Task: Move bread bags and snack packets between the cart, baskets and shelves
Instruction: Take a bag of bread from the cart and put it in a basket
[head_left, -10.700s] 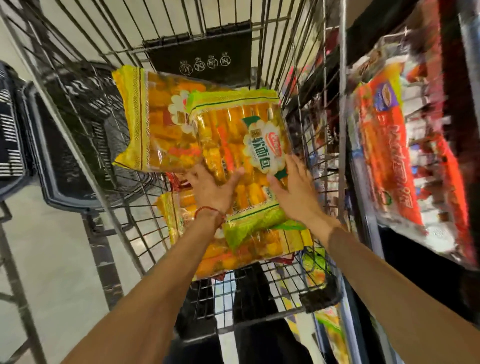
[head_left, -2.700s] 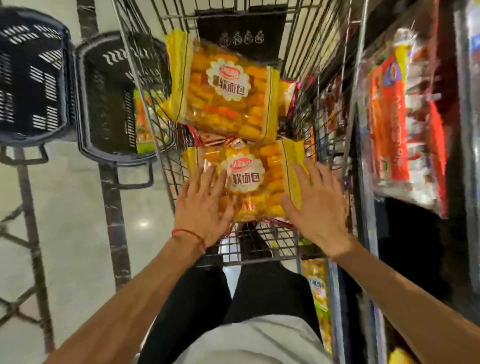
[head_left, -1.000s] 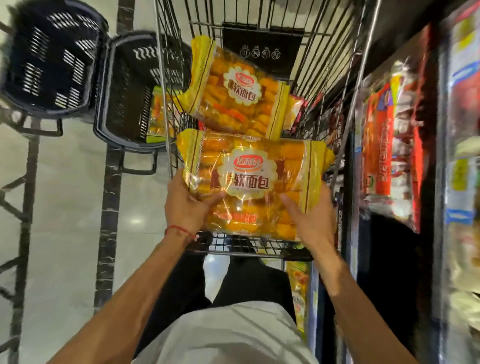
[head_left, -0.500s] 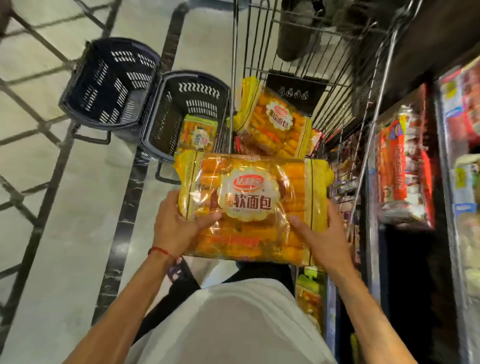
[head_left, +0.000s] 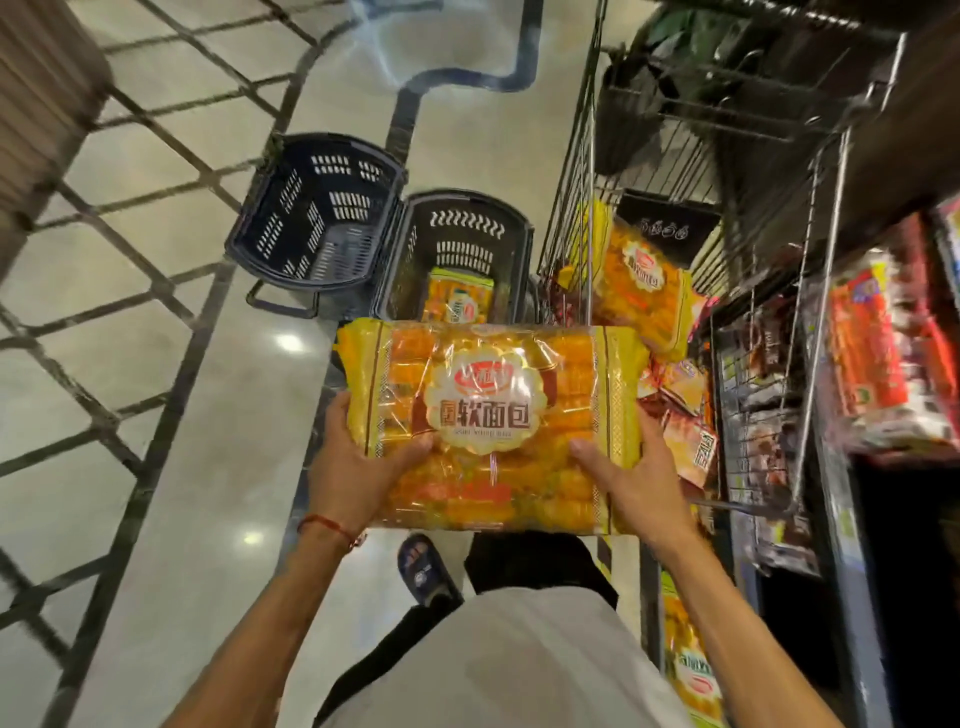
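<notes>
A large yellow bread bag is held flat in front of me, above the floor and just left of the wire cart. My left hand grips its lower left edge, thumb on top. My right hand grips its lower right edge the same way. Another yellow bread bag stands tilted inside the cart, with red snack packets below it. A smaller bread bag lies in the nearer dark basket.
A second dark basket stands on the floor left of the first. Shelves with red and orange packets run along the right, and more yellow bags sit low on them. My legs and sandal are below the bag.
Both hands lifted the bread bag out of the cart and brought it back and left, toward the baskets. My view rose, showing more floor and both baskets.
</notes>
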